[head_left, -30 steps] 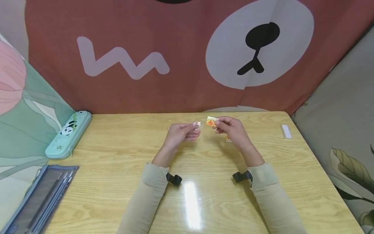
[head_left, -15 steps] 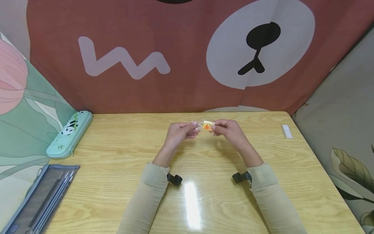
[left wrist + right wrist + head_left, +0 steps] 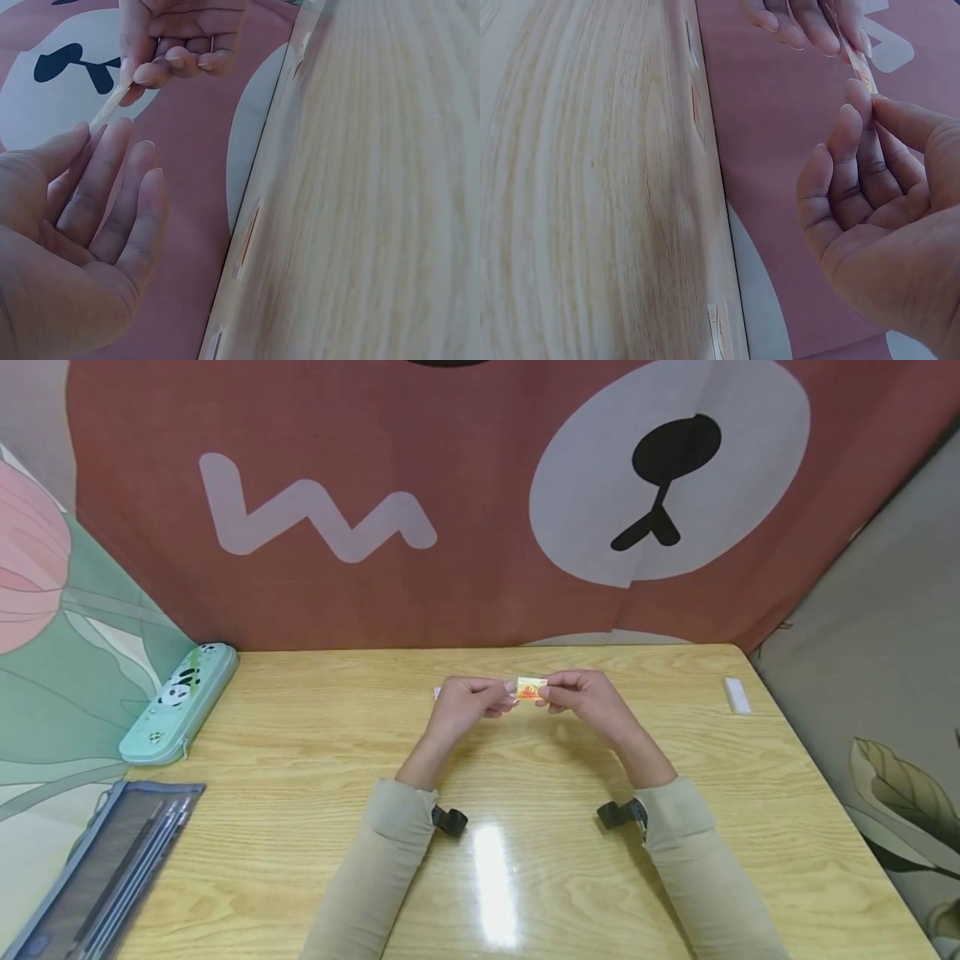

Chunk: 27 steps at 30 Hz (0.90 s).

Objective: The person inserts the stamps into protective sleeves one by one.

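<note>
A small yellow and orange card (image 3: 532, 688) is held up between the two hands over the far part of the table. Finger and thumb of the right hand (image 3: 588, 695) pinch its right end. At its left end the left hand (image 3: 463, 703) pinches a small clear plastic sleeve, mostly hidden by the fingers now. Both wrist views show the card (image 3: 865, 79) edge-on; whether it lies inside the sleeve or against it, I cannot tell. Behind the left hand peeks the edge of a small flat piece (image 3: 437, 692) on the table.
Small flat pieces, one orange (image 3: 697, 109) and one with a white label (image 3: 714, 326), lie near the table's far edge. A white block (image 3: 737, 697) sits right. On the left are a mint panda pencil case (image 3: 178, 706) and a mesh pouch (image 3: 112, 868) with pens.
The right hand has brought the card left and slightly down to the sleeve, closing the gap between the hands. The left hand has shifted slightly right, and its fingers now cover most of the sleeve.
</note>
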Motion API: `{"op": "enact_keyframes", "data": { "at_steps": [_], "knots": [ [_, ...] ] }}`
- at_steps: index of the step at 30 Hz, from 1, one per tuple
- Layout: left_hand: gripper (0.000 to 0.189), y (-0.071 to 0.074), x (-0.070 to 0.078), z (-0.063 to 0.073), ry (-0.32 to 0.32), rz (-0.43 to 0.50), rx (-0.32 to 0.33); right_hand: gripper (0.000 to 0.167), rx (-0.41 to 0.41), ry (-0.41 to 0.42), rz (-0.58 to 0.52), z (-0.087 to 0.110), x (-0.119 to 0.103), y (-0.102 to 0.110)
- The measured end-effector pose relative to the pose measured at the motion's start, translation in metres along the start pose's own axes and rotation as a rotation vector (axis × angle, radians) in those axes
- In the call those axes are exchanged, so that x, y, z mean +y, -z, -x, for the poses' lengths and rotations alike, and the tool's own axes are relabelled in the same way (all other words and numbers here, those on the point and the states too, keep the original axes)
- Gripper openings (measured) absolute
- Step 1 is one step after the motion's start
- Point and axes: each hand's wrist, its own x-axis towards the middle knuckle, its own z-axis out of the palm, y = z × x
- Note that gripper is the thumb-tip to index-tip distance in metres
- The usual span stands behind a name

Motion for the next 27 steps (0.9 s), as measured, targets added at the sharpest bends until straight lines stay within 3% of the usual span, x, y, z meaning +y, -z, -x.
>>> {"op": "enact_keyframes", "data": {
  "at_steps": [20,27],
  "knots": [
    [0.026,-0.0046,-0.0010,0.0025,0.005,-0.011,-0.039,0.031,0.002,0.002,0.039,0.0007,0.0002,-0.0072],
    [0.025,-0.0030,-0.0013,0.0018,0.018,-0.023,-0.008,0.032,0.002,0.015,0.025,0.0006,0.0013,-0.0059]
  ]
}}
